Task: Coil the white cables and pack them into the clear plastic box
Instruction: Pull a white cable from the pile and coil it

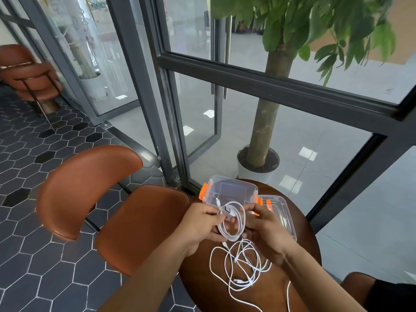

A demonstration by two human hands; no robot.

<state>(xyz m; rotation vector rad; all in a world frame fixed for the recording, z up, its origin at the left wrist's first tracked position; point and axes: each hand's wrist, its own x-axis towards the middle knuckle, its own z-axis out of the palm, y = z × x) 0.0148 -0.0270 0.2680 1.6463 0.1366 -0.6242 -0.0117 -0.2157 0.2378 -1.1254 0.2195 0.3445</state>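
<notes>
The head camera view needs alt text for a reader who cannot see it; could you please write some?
A person's left hand and right hand hold a coiled white cable above a wooden table, in front of an open clear plastic box. Nearer the person, loose white cables lie tangled on the table.

White cable (233,238) coiled, loose cables (240,266) tangled, box (231,190) open.

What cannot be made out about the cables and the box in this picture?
- Head view: the loose cables on the table are tangled and one leaves the bottom edge; their number is unclear.
- The clear piece beside the box: the right hand partly covers it, so lid or second box is unclear.
- Connector ends of the coiled cable: too small; the left hand covers part.
</notes>
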